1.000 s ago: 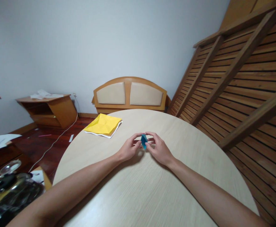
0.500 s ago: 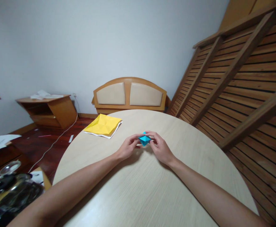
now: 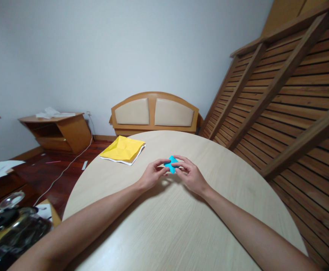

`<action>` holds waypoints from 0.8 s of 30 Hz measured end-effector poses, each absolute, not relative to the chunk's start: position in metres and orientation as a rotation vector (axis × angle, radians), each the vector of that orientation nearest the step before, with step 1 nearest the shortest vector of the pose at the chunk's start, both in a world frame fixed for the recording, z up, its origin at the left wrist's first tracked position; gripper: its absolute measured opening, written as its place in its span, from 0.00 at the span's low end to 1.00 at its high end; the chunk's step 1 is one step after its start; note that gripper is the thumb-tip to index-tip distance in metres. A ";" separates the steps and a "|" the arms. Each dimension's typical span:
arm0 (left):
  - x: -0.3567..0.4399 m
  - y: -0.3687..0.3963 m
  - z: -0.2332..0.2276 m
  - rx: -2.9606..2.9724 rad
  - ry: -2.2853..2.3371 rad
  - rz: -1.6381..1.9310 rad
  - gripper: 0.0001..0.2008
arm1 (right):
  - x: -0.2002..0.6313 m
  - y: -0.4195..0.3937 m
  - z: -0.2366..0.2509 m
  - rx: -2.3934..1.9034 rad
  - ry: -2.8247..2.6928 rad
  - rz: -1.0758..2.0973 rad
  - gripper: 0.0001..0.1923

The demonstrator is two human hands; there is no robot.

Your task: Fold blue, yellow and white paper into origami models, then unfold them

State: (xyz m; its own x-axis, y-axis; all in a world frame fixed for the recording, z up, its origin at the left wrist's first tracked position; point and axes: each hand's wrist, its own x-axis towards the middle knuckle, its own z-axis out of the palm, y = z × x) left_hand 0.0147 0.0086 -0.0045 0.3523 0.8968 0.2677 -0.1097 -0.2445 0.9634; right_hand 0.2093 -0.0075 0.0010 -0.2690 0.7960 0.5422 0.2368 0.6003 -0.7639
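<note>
A small piece of folded blue paper (image 3: 171,159) is held between both hands, a little above the round table (image 3: 153,233). My left hand (image 3: 152,174) pinches its left side between thumb and fingers. On the right side, my right hand (image 3: 191,174) grips it, with one finger lying across its front and the thumb near its lower edge. Fingertips hide parts of the paper. Farther back to the left on the table lies a creased yellow sheet (image 3: 122,148) on top of white paper (image 3: 134,160).
A slatted wooden frame (image 3: 294,98) leans along the right side. Behind the table stands a padded headboard (image 3: 153,96). A low cabinet (image 3: 71,131) is at the far left. Nearer left, a glass pot (image 3: 26,229) sits beside the table; a white cable (image 3: 65,169) crosses the floor.
The blue paper has turned in my hands and shows a flatter, wider face. My right fingers have shifted, one now across its front; my left hand has hardly moved.
</note>
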 end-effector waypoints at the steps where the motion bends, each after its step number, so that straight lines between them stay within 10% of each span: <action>1: 0.015 0.009 -0.005 1.508 0.750 1.151 0.28 | 0.209 -0.008 0.000 -0.840 -1.802 0.686 0.09; 9: 0.016 0.012 -0.008 1.543 0.768 1.231 0.23 | 0.204 -0.006 -0.007 -0.878 -1.681 0.799 0.31; 24: 0.019 0.011 -0.008 1.543 0.794 1.146 0.23 | 0.201 -0.007 -0.013 -0.837 -1.758 0.854 0.36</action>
State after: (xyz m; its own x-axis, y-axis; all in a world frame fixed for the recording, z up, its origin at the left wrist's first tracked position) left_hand 0.0195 0.0105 -0.0077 0.3313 0.9027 0.2746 -0.0600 -0.2703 0.9609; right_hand 0.2006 -0.0066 -0.0129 -0.2905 0.8384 0.4612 0.1561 0.5170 -0.8416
